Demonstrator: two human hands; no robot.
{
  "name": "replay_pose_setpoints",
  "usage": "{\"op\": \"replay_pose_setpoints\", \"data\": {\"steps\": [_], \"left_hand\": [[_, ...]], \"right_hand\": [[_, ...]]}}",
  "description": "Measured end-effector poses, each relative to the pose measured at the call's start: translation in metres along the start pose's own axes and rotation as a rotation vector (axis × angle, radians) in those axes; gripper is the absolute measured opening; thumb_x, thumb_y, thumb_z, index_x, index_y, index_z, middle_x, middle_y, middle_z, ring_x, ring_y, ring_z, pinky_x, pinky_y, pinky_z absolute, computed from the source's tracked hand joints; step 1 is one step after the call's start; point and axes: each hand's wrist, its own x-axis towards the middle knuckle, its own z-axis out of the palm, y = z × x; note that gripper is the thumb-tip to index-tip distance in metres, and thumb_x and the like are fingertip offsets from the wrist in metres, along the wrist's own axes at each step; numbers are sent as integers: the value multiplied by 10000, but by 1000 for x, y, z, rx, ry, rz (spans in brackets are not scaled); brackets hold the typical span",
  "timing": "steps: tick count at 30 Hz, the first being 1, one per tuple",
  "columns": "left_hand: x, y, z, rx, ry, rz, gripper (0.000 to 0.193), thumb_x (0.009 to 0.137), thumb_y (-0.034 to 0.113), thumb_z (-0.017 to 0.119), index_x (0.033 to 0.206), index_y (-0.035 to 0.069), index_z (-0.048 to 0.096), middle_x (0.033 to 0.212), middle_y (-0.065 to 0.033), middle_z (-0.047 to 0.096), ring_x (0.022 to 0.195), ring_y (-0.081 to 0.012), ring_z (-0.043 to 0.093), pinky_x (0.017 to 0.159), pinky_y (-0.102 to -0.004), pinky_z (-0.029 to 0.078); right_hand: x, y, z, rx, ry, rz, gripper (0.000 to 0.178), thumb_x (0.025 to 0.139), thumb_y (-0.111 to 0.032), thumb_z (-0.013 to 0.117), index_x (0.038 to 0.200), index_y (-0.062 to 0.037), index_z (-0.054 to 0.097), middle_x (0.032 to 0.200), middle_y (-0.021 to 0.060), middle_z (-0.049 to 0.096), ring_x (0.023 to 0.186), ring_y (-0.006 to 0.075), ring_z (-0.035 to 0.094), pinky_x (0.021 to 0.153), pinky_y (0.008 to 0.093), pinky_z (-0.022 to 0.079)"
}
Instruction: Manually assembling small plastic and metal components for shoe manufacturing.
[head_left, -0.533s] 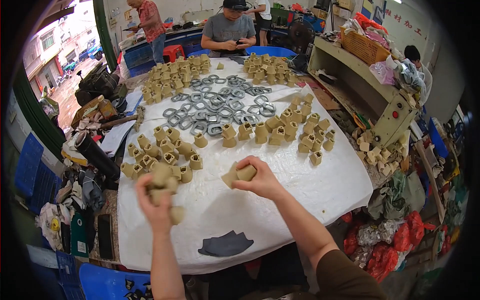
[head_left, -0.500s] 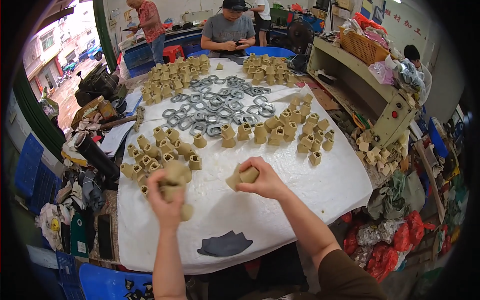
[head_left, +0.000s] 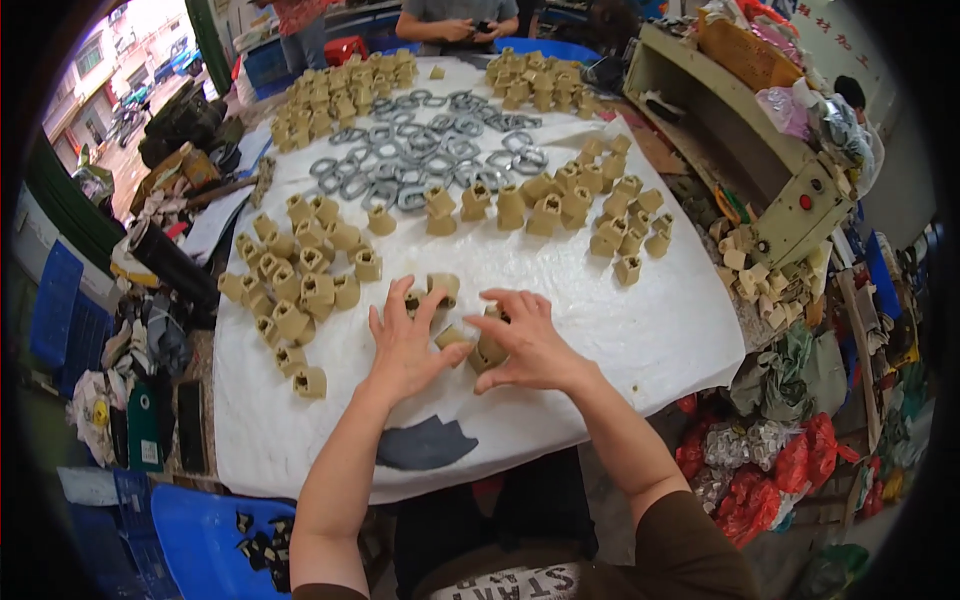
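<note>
Over the near middle of the white-covered table, my left hand (head_left: 402,345) is open, fingers spread. Its fingertips are beside an upright tan hollow piece (head_left: 445,288), and its thumb is near a smaller-looking tan piece (head_left: 450,337). My right hand (head_left: 535,345) curls its thumb and fingers around another tan hollow piece (head_left: 488,350), partly hidden by the fingers. Clusters of the same tan pieces stand at the left (head_left: 290,280) and right (head_left: 575,205). Flat grey rings (head_left: 430,150) lie between them, farther back. A dark grey sheet (head_left: 427,443) is close to the front edge.
More tan pieces fill the far corners (head_left: 345,90). A person (head_left: 455,25) handles something small across the table. A light-green bench (head_left: 720,130) borders the right side, with bags and scraps below. A blue chair (head_left: 200,540) holding dark bits is at the lower left.
My left hand has brought its stacked tan pieces to the middle and let go of them. My right hand has moved slightly closer to the left. The view has tilted down.
</note>
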Motion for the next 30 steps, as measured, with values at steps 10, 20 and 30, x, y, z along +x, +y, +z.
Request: {"op": "replay_pose_setpoints", "data": {"steps": [10, 20, 30], "left_hand": [[3, -32, 21, -470, 76, 75, 771, 790, 732, 424, 1400, 262, 395, 1519, -166, 109, 1394, -413, 66, 1066, -611, 70], [-16, -6, 9, -66, 142, 26, 806, 682, 499, 723, 1393, 302, 397, 1526, -169, 63, 1392, -424, 63, 1051, -633, 117], [-21, -26, 4, -426, 298, 73, 677, 784, 148, 621, 1406, 165, 354, 1461, -208, 239, 1341, -365, 274, 1082, -451, 245]], "right_hand": [[-7, 6, 23, 623, 105, 177, 783, 779, -435, 638, 1433, -157, 307, 1430, 160, 259, 1288, 337, 289, 1069, 426, 225], [1, 4, 5, 496, 249, 197, 554, 809, -295, 633, 1310, -114, 480, 1285, 117, 458, 1211, 278, 403, 1028, 419, 278], [18, -27, -1, 31, 129, 18, 374, 756, -179, 695, 1114, -140, 590, 1156, 31, 535, 1117, 212, 454, 991, 443, 212]]}}
